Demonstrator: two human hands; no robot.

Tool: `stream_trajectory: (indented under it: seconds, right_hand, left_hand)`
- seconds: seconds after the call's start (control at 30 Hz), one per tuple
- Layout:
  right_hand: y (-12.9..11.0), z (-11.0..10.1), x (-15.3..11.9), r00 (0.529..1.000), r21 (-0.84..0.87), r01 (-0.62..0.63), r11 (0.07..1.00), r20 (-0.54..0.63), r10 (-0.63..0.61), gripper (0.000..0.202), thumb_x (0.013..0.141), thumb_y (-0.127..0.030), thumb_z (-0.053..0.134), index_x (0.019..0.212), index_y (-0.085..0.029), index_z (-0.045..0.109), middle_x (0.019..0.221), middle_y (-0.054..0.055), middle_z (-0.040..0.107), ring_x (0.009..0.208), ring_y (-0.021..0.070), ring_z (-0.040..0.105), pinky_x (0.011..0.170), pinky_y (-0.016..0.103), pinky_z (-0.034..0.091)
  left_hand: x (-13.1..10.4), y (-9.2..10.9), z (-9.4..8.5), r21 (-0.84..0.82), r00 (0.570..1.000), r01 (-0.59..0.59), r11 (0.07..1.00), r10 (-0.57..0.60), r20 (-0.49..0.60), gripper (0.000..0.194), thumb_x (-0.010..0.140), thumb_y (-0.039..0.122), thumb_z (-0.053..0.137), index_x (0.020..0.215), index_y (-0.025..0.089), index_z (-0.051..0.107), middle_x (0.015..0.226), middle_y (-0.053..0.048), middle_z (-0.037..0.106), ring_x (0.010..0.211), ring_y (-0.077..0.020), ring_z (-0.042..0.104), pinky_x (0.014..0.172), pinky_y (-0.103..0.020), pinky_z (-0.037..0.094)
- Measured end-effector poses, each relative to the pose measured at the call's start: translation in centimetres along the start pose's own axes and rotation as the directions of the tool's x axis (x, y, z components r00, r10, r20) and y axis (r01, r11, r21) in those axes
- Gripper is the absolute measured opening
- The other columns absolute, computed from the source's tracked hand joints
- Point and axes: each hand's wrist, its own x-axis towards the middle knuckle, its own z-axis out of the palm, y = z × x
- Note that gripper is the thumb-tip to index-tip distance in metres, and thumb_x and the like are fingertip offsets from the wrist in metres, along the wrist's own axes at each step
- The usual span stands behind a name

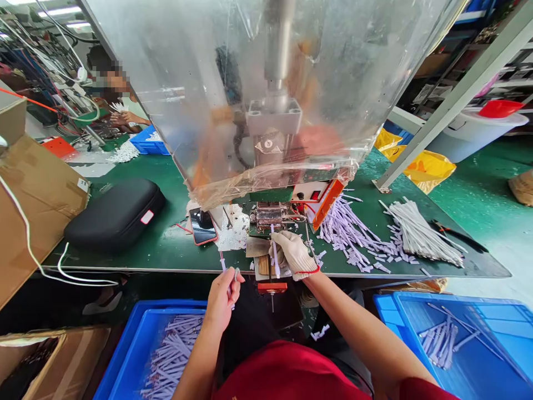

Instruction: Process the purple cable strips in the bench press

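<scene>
My right hand point(296, 254), in a white knitted glove with a red cuff, pinches a thin lavender strip point(275, 261). The far end of that strip reaches the small metal block point(268, 214) at the foot of the bench machine. Bare and closed, my left hand point(224, 297) is near the table's front edge, left of the machine. A similar narrow lavender strip point(222, 262) sticks up from its fingers, and a short bit shows below them. Part of each strip is hidden by the fingers.
A large clear guard point(233, 72) covers the machine. Lavender pieces point(350, 225) and a white strip bundle point(428, 233) lie right, near pliers point(462, 236). A phone point(202, 226) and black case point(116, 214) lie left. Blue bins point(137, 333) flank me. Another person works at far left.
</scene>
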Motion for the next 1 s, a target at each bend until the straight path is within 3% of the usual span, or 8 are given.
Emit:
stream_trajectory:
  seconds: [0.1,0.23,0.43,0.53,0.63,0.77,0.87,1.0]
  right_hand:
    - [0.0,-0.1,0.2,1.0,-0.005,-0.012,1.0,0.005,0.012,0.031,0.083,-0.047,0.058,0.069,-0.019,0.055,0.059,0.004,0.068,0.034,0.0111,0.053,0.029,0.02,0.037]
    - [-0.5,0.0,0.0,1.0,-0.033,0.019,0.999,0.022,-0.018,0.034,0.085,-0.049,0.056,0.068,-0.021,0.05,0.049,-0.001,0.06,0.032,0.0095,0.047,0.03,0.019,0.036]
    - [-1.4,-2.4,-2.5,0.993,-0.273,0.108,0.956,0.08,-0.089,0.034,0.09,-0.053,0.052,0.079,-0.021,0.057,0.056,-0.001,0.062,0.045,0.0127,0.058,0.042,0.021,0.041]
    - [-2.1,-6.9,-4.1,0.975,-0.595,0.175,0.785,-0.007,-0.223,0.029,0.089,-0.049,0.056,0.083,-0.022,0.065,0.068,0.0,0.067,0.059,0.0137,0.062,0.053,0.022,0.041]
    - [-3.0,-12.7,-4.6,0.931,-0.869,-0.016,0.494,-0.193,-0.31,0.024,0.09,-0.041,0.054,0.088,-0.022,0.068,0.077,0.003,0.07,0.07,0.0174,0.064,0.061,0.025,0.039]
    - [-3.8,-18.5,-3.5,0.914,-0.955,-0.252,0.155,-0.288,-0.287,0.033,0.092,-0.041,0.048,0.095,-0.016,0.069,0.094,0.014,0.072,0.082,0.0233,0.067,0.067,0.029,0.04]
    - [-4.1,-19.9,-2.2,0.95,-0.971,-0.232,0.054,-0.238,-0.202,0.034,0.091,-0.038,0.047,0.094,-0.012,0.069,0.095,0.018,0.071,0.088,0.0264,0.068,0.069,0.03,0.041]
    - [-4.9,-20.2,-1.3,0.976,-0.978,-0.177,0.107,-0.188,-0.108,0.027,0.085,-0.03,0.051,0.086,-0.011,0.07,0.082,0.016,0.071,0.078,0.0242,0.067,0.063,0.029,0.04]
  left_hand:
    - [1.0,0.5,1.6,0.123,0.999,0.007,0.992,-0.012,0.037,0.044,0.073,0.055,0.076,0.07,0.012,0.07,0.053,0.004,0.049,0.039,-0.0031,0.034,0.039,-0.018,0.014]
    - [2.4,1.2,4.1,0.338,0.994,-0.048,0.94,0.011,0.111,0.044,0.078,0.053,0.071,0.098,0.014,0.074,0.063,-0.001,0.065,0.04,-0.0064,0.04,0.04,-0.021,0.02]
    - [3.8,1.6,6.0,0.554,0.974,-0.183,0.812,0.072,0.215,0.043,0.085,0.054,0.064,0.085,0.013,0.074,0.037,0.004,0.049,0.038,-0.0109,0.042,0.045,-0.023,0.031]
    - [4.4,1.4,6.6,0.517,0.973,-0.144,0.844,0.025,0.229,0.044,0.084,0.056,0.064,0.082,0.013,0.073,0.039,0.004,0.048,0.035,-0.0084,0.037,0.042,-0.022,0.025]
    - [4.7,1.2,7.2,0.46,0.973,-0.09,0.883,-0.019,0.228,0.046,0.079,0.057,0.068,0.082,0.012,0.073,0.042,0.003,0.052,0.034,-0.0059,0.033,0.039,-0.021,0.02]
    - [4.9,0.9,8.1,0.395,0.983,-0.057,0.917,-0.017,0.183,0.046,0.074,0.058,0.072,0.08,0.012,0.072,0.044,0.004,0.052,0.034,-0.0058,0.034,0.037,-0.019,0.02]
    - [5.1,0.6,8.5,0.362,0.987,-0.059,0.93,0.001,0.158,0.045,0.072,0.057,0.074,0.075,0.012,0.07,0.048,0.003,0.055,0.034,-0.0053,0.036,0.036,-0.019,0.02]
    - [5.3,0.3,9.0,0.301,0.988,-0.01,0.953,-0.037,0.148,0.041,0.068,0.053,0.078,0.069,0.013,0.068,0.044,0.004,0.051,0.033,-0.0046,0.034,0.035,-0.019,0.017]
